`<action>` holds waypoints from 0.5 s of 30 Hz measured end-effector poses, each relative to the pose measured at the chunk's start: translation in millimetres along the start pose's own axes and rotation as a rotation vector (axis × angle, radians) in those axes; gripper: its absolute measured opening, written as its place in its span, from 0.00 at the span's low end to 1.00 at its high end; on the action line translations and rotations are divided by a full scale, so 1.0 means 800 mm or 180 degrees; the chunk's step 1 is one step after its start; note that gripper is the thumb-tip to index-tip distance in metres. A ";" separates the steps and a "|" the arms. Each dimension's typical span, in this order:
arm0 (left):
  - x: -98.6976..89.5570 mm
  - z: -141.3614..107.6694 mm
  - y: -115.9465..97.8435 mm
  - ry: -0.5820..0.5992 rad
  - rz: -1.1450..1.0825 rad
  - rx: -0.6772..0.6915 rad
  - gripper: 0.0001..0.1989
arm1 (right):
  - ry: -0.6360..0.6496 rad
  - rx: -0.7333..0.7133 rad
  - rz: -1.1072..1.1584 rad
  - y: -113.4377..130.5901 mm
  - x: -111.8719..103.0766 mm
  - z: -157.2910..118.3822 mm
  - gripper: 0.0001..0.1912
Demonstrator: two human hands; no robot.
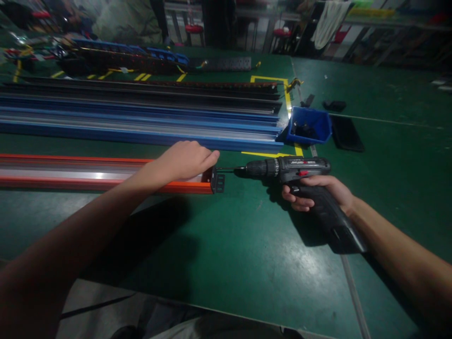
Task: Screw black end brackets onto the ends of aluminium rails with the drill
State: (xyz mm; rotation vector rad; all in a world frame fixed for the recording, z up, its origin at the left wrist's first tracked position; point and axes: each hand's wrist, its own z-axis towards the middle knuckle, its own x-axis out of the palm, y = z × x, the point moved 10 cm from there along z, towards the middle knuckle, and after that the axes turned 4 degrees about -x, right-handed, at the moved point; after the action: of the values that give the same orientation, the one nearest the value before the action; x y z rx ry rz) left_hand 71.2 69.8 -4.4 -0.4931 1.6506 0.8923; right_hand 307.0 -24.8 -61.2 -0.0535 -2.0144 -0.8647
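My right hand [318, 190] is wrapped round the grip of a black cordless drill [305, 167], which points left. Its long thin bit reaches the black end cap [215, 181] on an orange aluminium channel [190, 188]. My left hand [189, 160] lies over the end of that channel, its fingers closed round the far side and mostly hidden. The thumb points right, close to the end cap and the bit's tip. The channel lies flat and runs out of view at the left.
Behind lie several blue channels [212, 134] and black channels [219, 92]. A blue bin [312, 126] with small dark parts stands at their right end, beside a flat black object [346, 133]. Circuit strips and wires lie farther back on the green table [247, 254].
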 end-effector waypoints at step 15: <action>0.004 0.002 0.004 0.0088 0.0012 -0.0101 0.27 | 0.0065 -0.0019 -0.0004 0.000 0.001 0.000 0.15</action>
State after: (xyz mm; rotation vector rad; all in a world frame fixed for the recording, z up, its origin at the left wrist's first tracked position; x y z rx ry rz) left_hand 69.0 73.0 -6.4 -0.5266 1.6651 0.9193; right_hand 306.1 -25.1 -60.7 -0.0465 -1.9931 -0.8688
